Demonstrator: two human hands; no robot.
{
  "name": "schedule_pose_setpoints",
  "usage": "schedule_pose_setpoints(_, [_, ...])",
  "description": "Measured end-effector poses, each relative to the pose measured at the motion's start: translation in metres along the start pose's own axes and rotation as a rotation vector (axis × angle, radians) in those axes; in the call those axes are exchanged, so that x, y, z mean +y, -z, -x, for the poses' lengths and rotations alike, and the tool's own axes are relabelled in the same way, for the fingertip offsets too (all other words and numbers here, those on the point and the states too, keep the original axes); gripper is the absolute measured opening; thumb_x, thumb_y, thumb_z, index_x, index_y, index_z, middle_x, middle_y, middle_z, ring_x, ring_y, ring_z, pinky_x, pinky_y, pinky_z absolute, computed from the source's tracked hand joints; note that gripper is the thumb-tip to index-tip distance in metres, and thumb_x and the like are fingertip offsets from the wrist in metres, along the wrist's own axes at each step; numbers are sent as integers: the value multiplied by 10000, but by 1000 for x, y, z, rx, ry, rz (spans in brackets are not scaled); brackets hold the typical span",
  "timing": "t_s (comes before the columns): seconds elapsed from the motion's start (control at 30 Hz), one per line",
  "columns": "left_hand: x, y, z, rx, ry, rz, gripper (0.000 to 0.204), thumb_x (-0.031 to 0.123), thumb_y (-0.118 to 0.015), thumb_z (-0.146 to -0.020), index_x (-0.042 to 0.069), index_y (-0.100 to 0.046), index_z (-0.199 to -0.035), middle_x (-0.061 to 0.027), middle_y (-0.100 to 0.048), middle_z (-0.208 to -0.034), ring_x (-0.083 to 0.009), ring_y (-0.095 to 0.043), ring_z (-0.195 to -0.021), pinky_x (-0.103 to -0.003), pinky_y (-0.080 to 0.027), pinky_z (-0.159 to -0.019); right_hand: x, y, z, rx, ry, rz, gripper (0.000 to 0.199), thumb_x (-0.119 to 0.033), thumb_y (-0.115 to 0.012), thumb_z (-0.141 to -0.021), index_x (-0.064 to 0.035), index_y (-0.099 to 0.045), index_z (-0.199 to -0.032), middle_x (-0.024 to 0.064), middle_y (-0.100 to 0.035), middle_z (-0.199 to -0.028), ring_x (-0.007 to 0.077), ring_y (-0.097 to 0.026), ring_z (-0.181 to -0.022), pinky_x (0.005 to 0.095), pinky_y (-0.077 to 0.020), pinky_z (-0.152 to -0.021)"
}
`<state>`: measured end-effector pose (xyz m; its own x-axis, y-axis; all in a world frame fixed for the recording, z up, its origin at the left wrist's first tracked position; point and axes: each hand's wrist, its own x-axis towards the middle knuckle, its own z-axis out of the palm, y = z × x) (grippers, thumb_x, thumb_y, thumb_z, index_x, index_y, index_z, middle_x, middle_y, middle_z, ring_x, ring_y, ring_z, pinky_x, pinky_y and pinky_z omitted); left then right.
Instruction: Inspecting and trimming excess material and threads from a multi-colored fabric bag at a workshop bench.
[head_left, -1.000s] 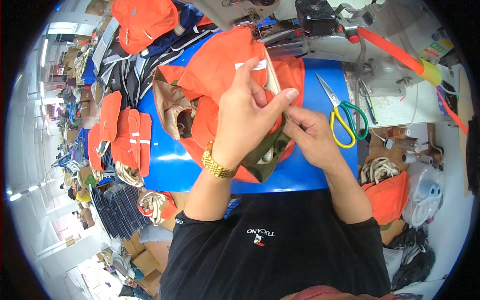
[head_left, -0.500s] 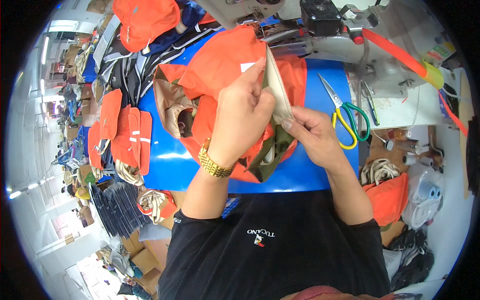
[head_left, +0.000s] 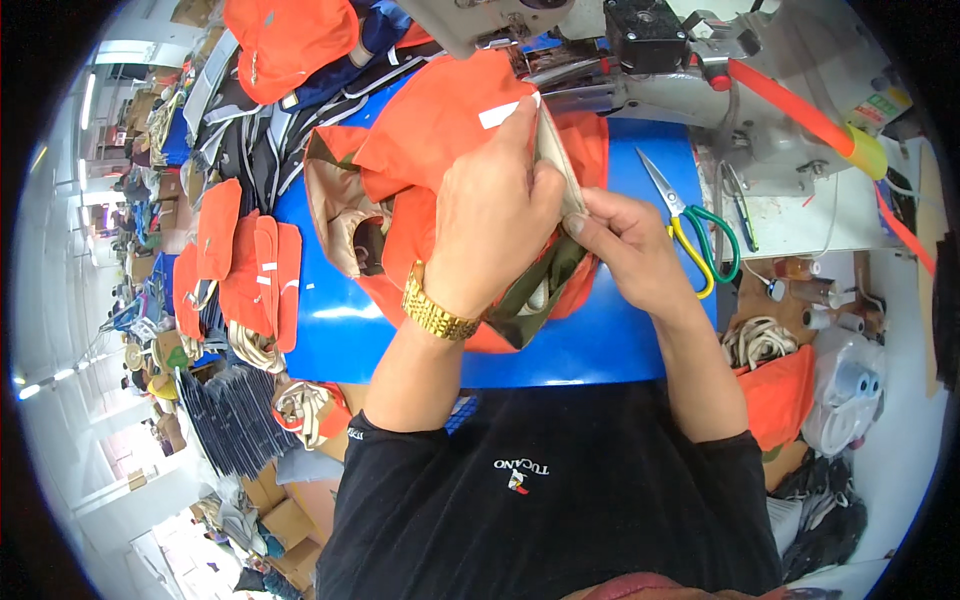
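An orange fabric piece (head_left: pixel 430 130) with beige and olive lining lies bunched on the blue table (head_left: pixel 330 340) in front of a grey sewing machine (head_left: pixel 700 90). My left hand (head_left: pixel 495 215), with a gold watch on the wrist, grips the fabric from above, fingers folded over its beige edge (head_left: pixel 556 150). My right hand (head_left: pixel 625 245) pinches the same edge from the right, fingertips meeting the left hand's. The fabric under both hands is hidden.
Scissors with green and yellow handles (head_left: pixel 700 235) lie on the table right of my hands. Orange cut pieces (head_left: pixel 240 270) are stacked at the left, with dark straps and fabric piles behind. An orange bin (head_left: pixel 780 395) and coiled cord (head_left: pixel 755 340) sit at the right.
Both hands have lifted the fabric's beige edge up and toward the sewing machine. My fingers have shifted along the seam; the bunched fabric has moved slightly away from me.
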<state>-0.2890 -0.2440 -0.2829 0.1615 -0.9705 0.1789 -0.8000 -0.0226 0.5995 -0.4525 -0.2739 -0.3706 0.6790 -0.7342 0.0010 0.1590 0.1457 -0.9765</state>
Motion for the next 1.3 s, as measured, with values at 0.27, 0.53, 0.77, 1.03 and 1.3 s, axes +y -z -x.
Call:
schedule_pose_setpoints(0.27, [-2, 6, -7, 37, -16, -54, 507, 71, -630, -860, -55, -602, -1350, -156, -609, -715, -227, -621, -615, -367, -512, -626, -8, -3, -16, 40, 90, -23, 186, -69, -595, -1009, 27, -686, -1140, -23, -642, -835, 29, -514, -775, 262, -452, -689])
schedule_pose_setpoints(0.53, [-19, 5, 66, 13, 8, 299, 474, 14, -689, -810, -27, -620, -1277, -168, -646, -908, -298, -666, -831, -370, -539, -779, 1, -22, 12, 255, 227, 309, 196, 15, -629, -821, 21, -662, -1015, 128, -567, -857, 257, -605, -782, 344, -484, -697])
schedule_pose_setpoints(0.77, [-21, 15, 87, 260, -268, -1, 357, -77, -691, -786, -2, -740, -1132, -116, -668, -928, -257, -657, -821, -361, -533, -724, 11, -17, 42, 119, 164, 344, 167, 62, -541, -767, 63, -576, -930, 155, -477, -798, 270, -530, -713, 345, -455, -671])
schedule_pose_setpoints(1.03, [-20, 7, 75, 125, -375, -158, 414, -1, -772, -768, 35, -746, -1180, -125, -665, -1000, -291, -633, -887, -386, -506, -768, -3, -17, 61, 45, 4, 94, 207, -39, -642, -862, 23, -680, -1055, 47, -606, -799, 103, -554, -703, 273, -456, -651])
schedule_pose_setpoints(1.3, [-2, -5, 58, 250, -324, -102, 352, 67, -795, -820, 17, -728, -1162, -116, -657, -957, -292, -625, -835, -386, -516, -727, -9, -11, 9, 175, 90, 49, 398, -65, -700, -952, 24, -631, -1334, -75, -427, -757, 18, -406, -671, 225, -349, -569])
